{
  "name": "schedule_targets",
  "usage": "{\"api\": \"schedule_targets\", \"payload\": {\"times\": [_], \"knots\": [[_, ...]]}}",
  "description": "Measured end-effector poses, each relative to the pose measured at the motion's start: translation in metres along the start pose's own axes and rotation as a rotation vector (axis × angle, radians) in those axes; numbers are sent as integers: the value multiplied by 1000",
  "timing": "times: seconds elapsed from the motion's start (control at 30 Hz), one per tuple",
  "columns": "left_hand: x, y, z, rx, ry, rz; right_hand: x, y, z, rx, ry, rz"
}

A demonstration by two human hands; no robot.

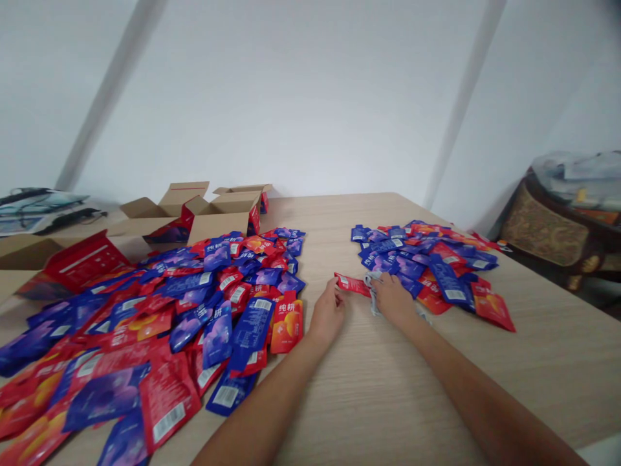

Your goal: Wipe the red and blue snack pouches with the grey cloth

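Red pouch [352, 285] lies between two hands near the middle of the desk [369, 388], beyond the forearms reaching over its near edge. Left of it, a big pile [184, 323] of red and blue pouches spreads back from the near-left corner. The left hand [330, 310] has its fingertips together on the pouch's left end; the right hand [395, 301] has its fingers closed on a grey cloth [374, 294] against the right end. A smaller mixed pile [427, 259] sits toward the right edge. Open cardboard boxes [226, 210] stand toward the far-left corner, before a white wall [310, 97].
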State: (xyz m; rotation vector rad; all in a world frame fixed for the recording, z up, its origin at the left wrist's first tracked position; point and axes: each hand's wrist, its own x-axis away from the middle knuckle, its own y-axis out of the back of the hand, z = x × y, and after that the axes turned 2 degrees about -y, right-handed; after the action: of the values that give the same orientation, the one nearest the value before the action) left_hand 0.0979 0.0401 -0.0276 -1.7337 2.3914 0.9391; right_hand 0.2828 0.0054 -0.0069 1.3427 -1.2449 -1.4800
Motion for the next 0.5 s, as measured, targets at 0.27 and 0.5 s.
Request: {"api": "schedule_targets", "payload": {"times": [0.27,0.5], "knots": [[-3,17,-13,-268,-222,-221,-4,-16,-14,-337,-16,-174],[-4,7,-18,38,108,-216,2,1,-12,-736,-30,-553]]}}
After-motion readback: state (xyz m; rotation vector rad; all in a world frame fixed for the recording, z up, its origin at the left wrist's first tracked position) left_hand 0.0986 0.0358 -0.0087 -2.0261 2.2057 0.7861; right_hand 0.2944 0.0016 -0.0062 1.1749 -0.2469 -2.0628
